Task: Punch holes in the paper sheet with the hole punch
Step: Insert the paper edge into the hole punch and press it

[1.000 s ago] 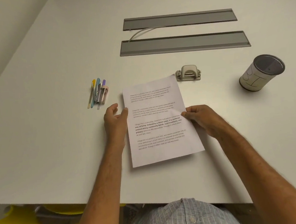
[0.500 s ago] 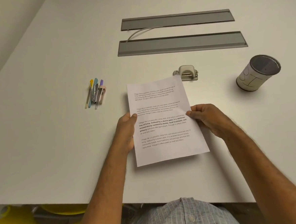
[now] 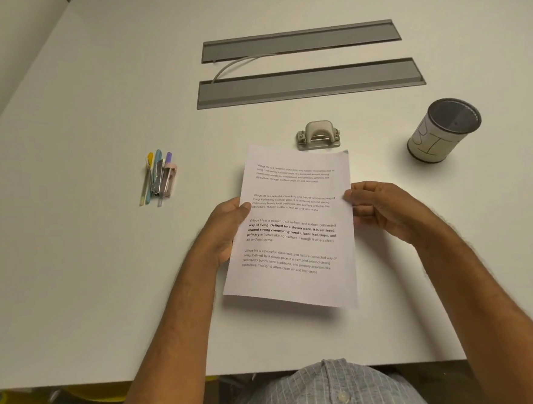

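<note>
A white paper sheet with several printed paragraphs is held lifted above the white table, casting a shadow beneath its near edge. My left hand grips its left edge, thumb on top. My right hand pinches its right edge. A small beige hole punch sits on the table just beyond the sheet's far edge, touched by neither hand.
A bundle of coloured pens and a small stapler lies to the left. A paper-wrapped pen cup stands at the right. Two grey cable trays with a white cable run across the far side. The table's near edge is by my body.
The sheet went from lying on the table to being lifted; it has turned straighter and shifted slightly right. My left hand moved from beside the sheet to gripping its left edge.
</note>
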Available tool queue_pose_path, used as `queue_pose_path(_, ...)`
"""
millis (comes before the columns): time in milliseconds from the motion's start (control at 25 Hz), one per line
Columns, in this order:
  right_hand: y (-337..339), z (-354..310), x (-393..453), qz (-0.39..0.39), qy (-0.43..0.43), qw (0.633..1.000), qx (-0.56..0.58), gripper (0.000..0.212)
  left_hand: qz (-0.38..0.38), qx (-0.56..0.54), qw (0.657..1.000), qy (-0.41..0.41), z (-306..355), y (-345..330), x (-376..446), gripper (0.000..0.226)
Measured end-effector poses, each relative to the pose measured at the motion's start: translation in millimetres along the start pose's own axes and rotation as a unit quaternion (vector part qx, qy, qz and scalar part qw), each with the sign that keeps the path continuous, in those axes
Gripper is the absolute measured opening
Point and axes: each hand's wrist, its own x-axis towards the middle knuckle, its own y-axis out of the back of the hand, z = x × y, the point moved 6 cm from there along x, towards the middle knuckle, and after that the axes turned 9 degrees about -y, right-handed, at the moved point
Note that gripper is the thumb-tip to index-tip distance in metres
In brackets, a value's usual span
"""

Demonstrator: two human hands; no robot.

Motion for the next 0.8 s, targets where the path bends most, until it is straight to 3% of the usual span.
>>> queue_pose_path(280,40.6,-19.8,-3.1,0.009,-0.026,0.999,0.044,0.035,-0.12,0.073,0.99,0.026,22.0,-21.7,23.1,0.024)
queue_pose_path(600,61.1,-13.6,-9.2,-0.009,-0.072,0.988,-0.135,0.026,-0.262,0.166,0.947,0.084,25.1,-52.5,45.8,0.028)
queue_pose_path(800,69.6,10.8,-12.5,0.017,-0.076,0.99,-0.114,0.022,-0.324,0.203,0.918,0.109,26.1,-73.2,54.9,0.036)
